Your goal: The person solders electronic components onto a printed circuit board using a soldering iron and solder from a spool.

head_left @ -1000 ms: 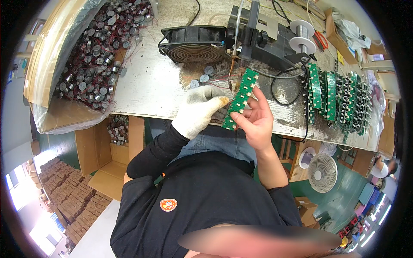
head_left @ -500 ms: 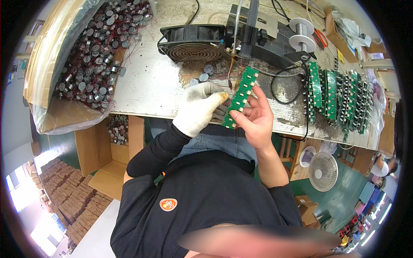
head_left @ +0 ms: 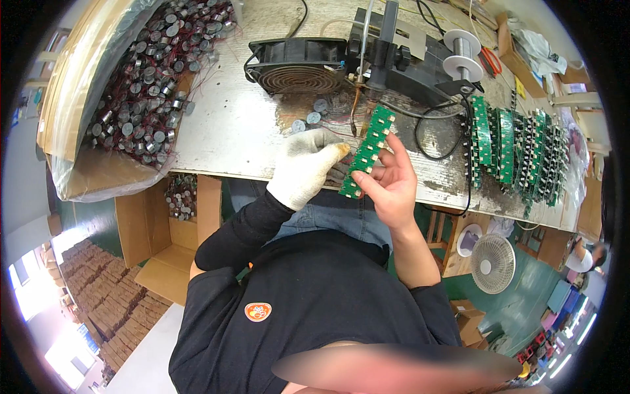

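Note:
My right hand (head_left: 392,180), bare, grips a green circuit board strip (head_left: 371,146) by its lower right edge, thumb on its face. The strip is tilted, its upper end leaning right, with small white connectors along one side. At the strip's left edge, my left hand (head_left: 305,164) in a white glove has its fingers pinched together; what they hold, if anything, is too small to make out. Just above the strip hangs the thin tip of a soldering machine (head_left: 388,52). Several round grey motors (head_left: 314,118) with red wires lie beyond my left hand.
A plastic-lined carton (head_left: 72,131) full of wired motors stands at left. A black fan (head_left: 298,65) sits at the back, a solder spool (head_left: 462,54) to its right. Stacked circuit boards (head_left: 505,144) line the table's right side. A black cable (head_left: 420,148) loops near my right hand.
Very little differs. Both hands keep their hold beside the soldering tip, and the whole view has shifted slightly.

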